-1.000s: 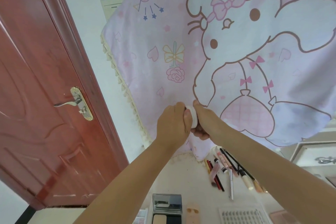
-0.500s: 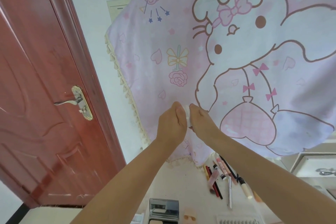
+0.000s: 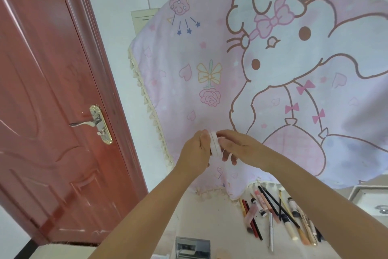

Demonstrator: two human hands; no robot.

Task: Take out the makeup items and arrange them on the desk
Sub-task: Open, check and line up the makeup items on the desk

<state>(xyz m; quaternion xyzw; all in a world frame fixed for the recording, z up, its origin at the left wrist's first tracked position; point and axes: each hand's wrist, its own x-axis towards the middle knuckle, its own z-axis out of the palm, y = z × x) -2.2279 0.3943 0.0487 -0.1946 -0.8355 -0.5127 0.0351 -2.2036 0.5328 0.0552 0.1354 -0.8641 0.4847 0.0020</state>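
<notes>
We see the fingers of the left hand [image 3: 196, 150] curled round one side of a small white round jar [image 3: 215, 146], while the right hand [image 3: 237, 145] pinches its other side, lower fingers loosely spread. The jar is held up in front of the pink cartoon cloth [image 3: 273, 73]. Below, pencils and brushes [image 3: 279, 214] lie fanned along the desk [image 3: 205, 216] at its far right edge, with an open compact [image 3: 193, 248] at its near edge.

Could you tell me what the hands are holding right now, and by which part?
Both hands hold a small round white jar: the left hand grips one end, the right hand pinches the other end.
</notes>
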